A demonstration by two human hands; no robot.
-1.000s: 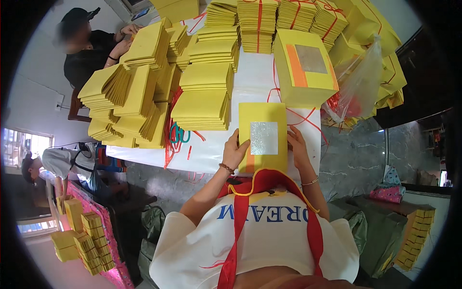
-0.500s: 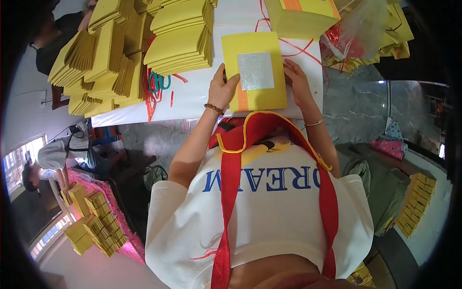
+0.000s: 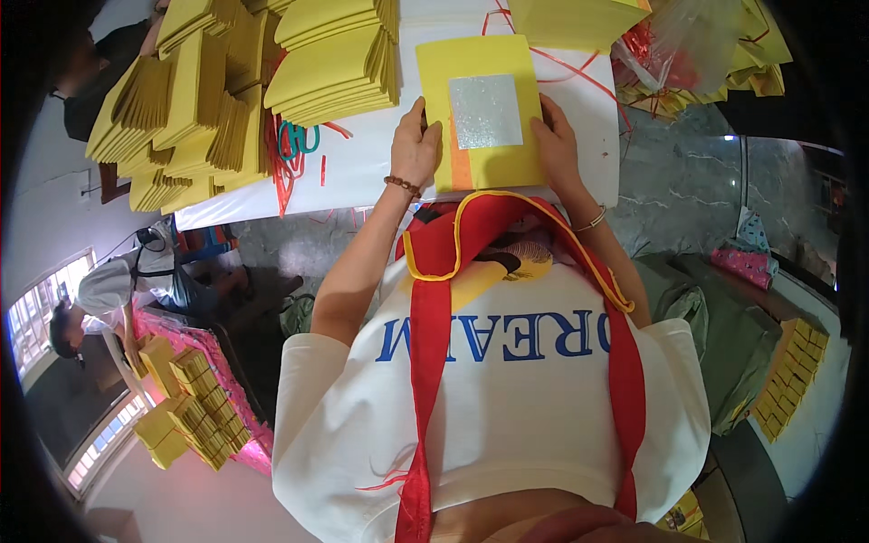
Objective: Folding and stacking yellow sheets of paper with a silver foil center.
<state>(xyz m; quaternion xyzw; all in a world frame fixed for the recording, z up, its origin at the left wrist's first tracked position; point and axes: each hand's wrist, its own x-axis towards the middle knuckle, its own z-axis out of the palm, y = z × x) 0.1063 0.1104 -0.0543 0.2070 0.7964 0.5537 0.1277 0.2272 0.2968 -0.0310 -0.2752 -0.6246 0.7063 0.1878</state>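
A stack of yellow paper (image 3: pixel 498 167) lies on the white-covered table in front of me, its top sheet bearing a shiny silver square and an orange strip. Along its left edge, my left hand (image 3: pixel 417 147) grips it, thumb near the top face and fingers down the side. My right hand (image 3: pixel 556 145) is pressed against the opposite edge, thumb at the top, its other fingers partly hidden. Teal-handled scissors (image 3: pixel 297 139) lie left of my left hand, beside red plastic ribbon (image 3: pixel 284 185).
Folded yellow paper bundles (image 3: pixel 335 72) are piled at the left of the table (image 3: pixel 362 172). A tall yellow stack (image 3: pixel 579 23) and a clear plastic bag (image 3: pixel 692 41) stand at the far right. Another person (image 3: pixel 127 281) bends over a pink-covered table with yellow bundles at left.
Relative to my body, the paper stack and both hands have shifted slightly away from me. My right hand has closed in on the stack's right edge. The view has tilted a little.
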